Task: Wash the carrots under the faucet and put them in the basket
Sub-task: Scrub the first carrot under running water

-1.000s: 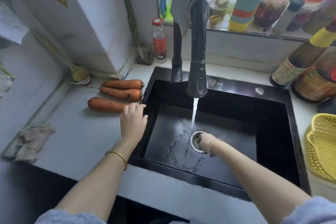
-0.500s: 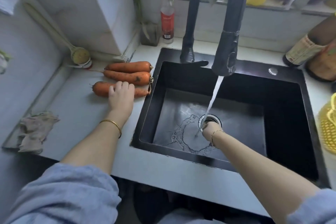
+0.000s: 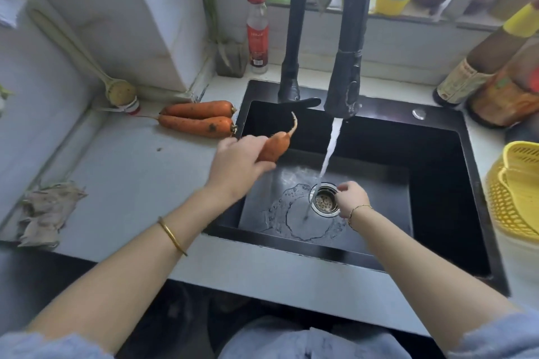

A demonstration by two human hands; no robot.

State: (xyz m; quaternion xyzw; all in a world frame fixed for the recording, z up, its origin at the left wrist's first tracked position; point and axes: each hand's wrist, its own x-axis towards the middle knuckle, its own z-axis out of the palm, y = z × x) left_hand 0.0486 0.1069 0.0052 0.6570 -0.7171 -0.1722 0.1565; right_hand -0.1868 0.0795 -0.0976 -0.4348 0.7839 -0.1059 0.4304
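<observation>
Your left hand (image 3: 237, 166) grips a dirty orange tapered carrot (image 3: 275, 144) over the left edge of the black rectangular sink (image 3: 449, 172). Your right hand (image 3: 351, 198) curls inside it, and I cannot tell if it holds anything.

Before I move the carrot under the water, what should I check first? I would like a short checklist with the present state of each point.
1. Grip: the left hand holds the carrot by its thick end: ok.
2. The water runs from the faucet: ok.
3. The carrot is under the stream: not ok, it is to the left of it, over the sink.
4. The right hand is free to rub: cannot tell, its fingers are curled beside the drain.
5. The basket stands right of the sink: ok.
6. The other two carrots wait on the counter: ok.
</observation>
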